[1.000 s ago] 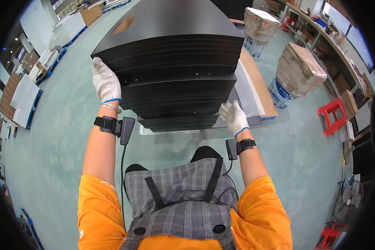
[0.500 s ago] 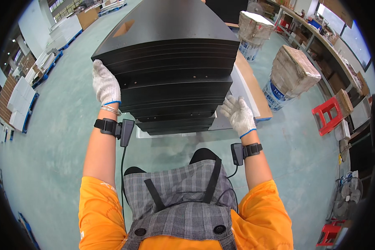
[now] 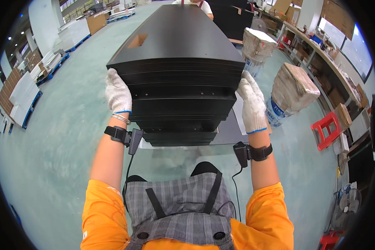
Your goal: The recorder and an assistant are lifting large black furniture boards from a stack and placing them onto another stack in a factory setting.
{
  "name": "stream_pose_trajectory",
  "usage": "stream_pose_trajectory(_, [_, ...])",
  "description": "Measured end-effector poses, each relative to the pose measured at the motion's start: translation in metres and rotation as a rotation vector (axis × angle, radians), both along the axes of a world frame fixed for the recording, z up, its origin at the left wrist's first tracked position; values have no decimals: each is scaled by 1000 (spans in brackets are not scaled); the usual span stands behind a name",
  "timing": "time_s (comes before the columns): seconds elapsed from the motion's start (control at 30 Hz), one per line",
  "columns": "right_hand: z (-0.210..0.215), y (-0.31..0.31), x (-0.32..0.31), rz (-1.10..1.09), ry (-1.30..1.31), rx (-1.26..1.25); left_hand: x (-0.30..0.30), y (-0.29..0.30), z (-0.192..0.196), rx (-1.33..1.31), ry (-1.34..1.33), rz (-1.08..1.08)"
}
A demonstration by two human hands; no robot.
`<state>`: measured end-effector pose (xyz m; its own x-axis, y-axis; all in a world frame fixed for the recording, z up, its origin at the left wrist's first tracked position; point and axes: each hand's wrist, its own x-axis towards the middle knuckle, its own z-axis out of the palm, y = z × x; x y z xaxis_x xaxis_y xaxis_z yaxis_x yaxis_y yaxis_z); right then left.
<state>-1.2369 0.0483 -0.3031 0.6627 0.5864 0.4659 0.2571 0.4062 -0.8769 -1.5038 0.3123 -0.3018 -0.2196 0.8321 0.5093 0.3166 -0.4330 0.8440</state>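
A tall stack of black panels (image 3: 175, 67) rises in front of me, its lower layers stepped inward. The top panel has a smooth dark face with a rectangular cutout (image 3: 138, 41) on its left side. My left hand (image 3: 118, 92), in a white knit glove, is closed against the stack's near left corner. On the opposite corner, my right hand (image 3: 252, 102), gloved alike, presses in with its fingers close together. The upper panels lie between both hands. Some fingertips are hidden behind the panel edges.
Another person (image 3: 204, 7) stands beyond the stack's far end. Two wrapped bundles sit on buckets to the right, the nearer bundle (image 3: 296, 87) close to my right hand. Farther right are a red stool (image 3: 327, 130) and a long workbench (image 3: 321, 52). Panels on pallets (image 3: 25, 100) line the left.
My right hand has moved up and inward from beside the lower stack onto the upper panels' right corner. My left hand stays at the left corner. The far person has come into view.
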Motion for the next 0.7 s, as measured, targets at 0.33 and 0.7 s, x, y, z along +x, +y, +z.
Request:
stream_pose_trajectory(0.33, [7, 51, -39, -674, -385, -405, -3, -22, 8, -69, 123, -11])
stream_pose_trajectory(0.7, [-27, 60, -35, -869, -382, -453, -6, -24, -20, 301, 48, -32])
